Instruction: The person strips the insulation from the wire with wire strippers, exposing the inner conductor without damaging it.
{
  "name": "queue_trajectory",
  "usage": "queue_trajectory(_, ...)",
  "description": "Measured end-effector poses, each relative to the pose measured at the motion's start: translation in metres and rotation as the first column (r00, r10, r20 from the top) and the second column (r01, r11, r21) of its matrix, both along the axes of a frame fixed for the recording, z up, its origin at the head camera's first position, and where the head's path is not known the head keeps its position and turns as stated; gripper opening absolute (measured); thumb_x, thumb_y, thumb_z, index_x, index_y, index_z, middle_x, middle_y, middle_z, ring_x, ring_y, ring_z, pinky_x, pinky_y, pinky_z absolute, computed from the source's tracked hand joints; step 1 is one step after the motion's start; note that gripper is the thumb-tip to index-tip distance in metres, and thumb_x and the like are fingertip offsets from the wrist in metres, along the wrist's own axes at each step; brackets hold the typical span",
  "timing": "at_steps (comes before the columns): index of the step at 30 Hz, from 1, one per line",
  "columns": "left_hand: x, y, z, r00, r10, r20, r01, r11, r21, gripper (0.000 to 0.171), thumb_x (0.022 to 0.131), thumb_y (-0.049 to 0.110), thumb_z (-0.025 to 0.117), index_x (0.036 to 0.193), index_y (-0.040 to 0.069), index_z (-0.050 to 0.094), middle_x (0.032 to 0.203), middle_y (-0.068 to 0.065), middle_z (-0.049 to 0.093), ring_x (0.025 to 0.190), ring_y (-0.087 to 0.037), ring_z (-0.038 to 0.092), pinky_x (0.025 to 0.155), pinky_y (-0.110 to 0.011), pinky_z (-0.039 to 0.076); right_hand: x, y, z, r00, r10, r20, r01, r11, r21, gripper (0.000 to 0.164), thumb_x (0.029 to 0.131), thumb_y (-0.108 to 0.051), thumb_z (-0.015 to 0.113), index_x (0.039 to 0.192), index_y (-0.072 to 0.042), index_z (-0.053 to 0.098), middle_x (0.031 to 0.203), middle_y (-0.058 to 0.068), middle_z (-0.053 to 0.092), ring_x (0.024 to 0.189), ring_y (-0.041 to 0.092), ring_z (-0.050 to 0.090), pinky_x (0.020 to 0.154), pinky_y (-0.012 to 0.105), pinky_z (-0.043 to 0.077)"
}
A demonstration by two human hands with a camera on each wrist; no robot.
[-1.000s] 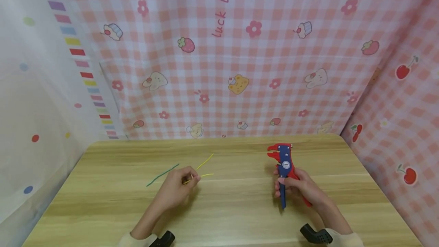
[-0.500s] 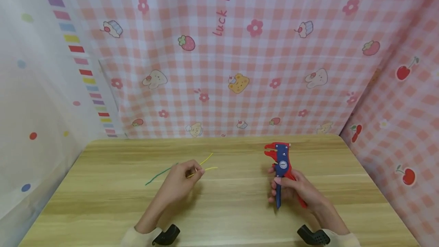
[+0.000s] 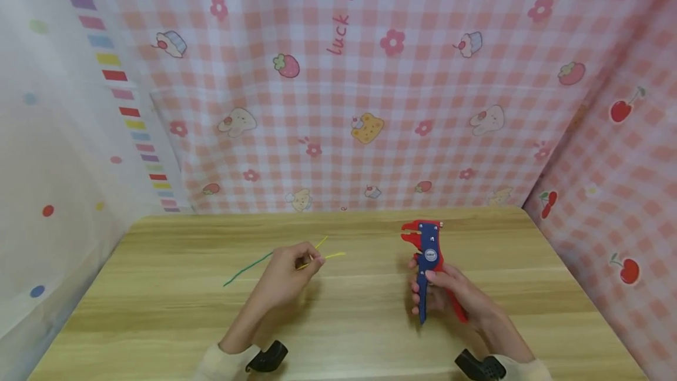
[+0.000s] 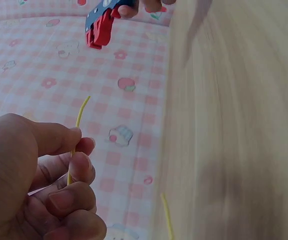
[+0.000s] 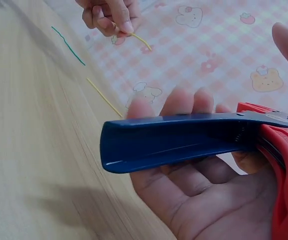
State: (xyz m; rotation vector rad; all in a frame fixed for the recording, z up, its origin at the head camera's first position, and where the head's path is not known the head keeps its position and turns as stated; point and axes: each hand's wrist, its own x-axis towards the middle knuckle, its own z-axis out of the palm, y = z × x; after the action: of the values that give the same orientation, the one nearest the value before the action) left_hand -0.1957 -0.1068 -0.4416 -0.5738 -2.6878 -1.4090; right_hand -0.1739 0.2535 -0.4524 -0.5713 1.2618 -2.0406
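Between thumb and forefinger my left hand (image 3: 288,272) pinches a short yellow wire (image 3: 336,254), whose free end points right; the left wrist view shows this wire (image 4: 79,116) rising above the fingertips. My right hand (image 3: 471,298) grips a red and blue wire stripper (image 3: 431,243) by its handles, its red jaws uppermost and facing left. In the right wrist view, the blue handle (image 5: 174,142) lies across the fingers. The stripper's jaws and the held wire are apart. A second yellow wire (image 5: 103,96) lies on the table, partly hidden behind my left hand in the head view.
A green wire (image 3: 245,270) lies on the wooden table (image 3: 365,328), left of my left hand. Pink checked cloth (image 3: 402,87) hangs along the table's back edge. More patterned cloth (image 3: 608,193) hangs at the right, and a dotted white one (image 3: 63,151) at the left.
My left hand has moved right with its yellow wire. My right hand has shifted slightly left with the wire stripper, so the gap between them is smaller. The green wire stays on the table.
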Motion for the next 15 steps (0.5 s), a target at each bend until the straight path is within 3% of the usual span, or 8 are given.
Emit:
queue_trajectory(5, 0.001, 0.008, -0.004, 0.999, -0.034, 0.01, 0.034, 0.999, 0.006, 0.009, 0.099, 0.018, 0.069, 0.093, 0.012, 0.073, 0.066, 0.008, 0.051, 0.059, -0.003, 0.04, 0.055, -0.019, 0.034, 0.001, -0.003, -0.003, 0.998, -0.001, -0.055, 0.0, 1.0, -0.011, 0.031, 0.111, -0.01, 0.027, 0.137, -0.012, 0.044, 0.125, 0.014, 0.072, 0.107, 0.022, 0.072, 0.091, 0.038, 0.059)
queue_trajectory(8, 0.003, 0.01, -0.005, 0.999, -0.04, 0.012, 0.039, 0.999, 0.011, 0.009, 0.099, 0.018, 0.069, 0.092, 0.014, 0.072, 0.066, 0.008, 0.05, 0.059, -0.002, 0.039, 0.055, -0.019, 0.033, 0.003, -0.005, -0.002, 0.998, -0.006, -0.069, 0.007, 1.0, 0.021, 0.029, 0.11, -0.009, 0.029, 0.138, -0.01, 0.038, 0.131, 0.02, 0.069, 0.108, 0.026, 0.074, 0.09, 0.036, 0.059)
queue_trajectory(15, 0.008, 0.01, -0.001, 0.999, -0.039, 0.005, 0.039, 0.999, 0.002, 0.009, 0.099, 0.018, 0.069, 0.091, 0.015, 0.072, 0.064, 0.008, 0.048, 0.057, -0.002, 0.036, 0.054, -0.019, 0.032, 0.005, -0.013, 0.0, 0.995, -0.027, -0.092, 0.033, 0.997, 0.072, 0.029, 0.11, -0.01, 0.034, 0.138, -0.014, 0.041, 0.122, 0.012, 0.074, 0.093, 0.017, 0.072, 0.089, 0.034, 0.058)
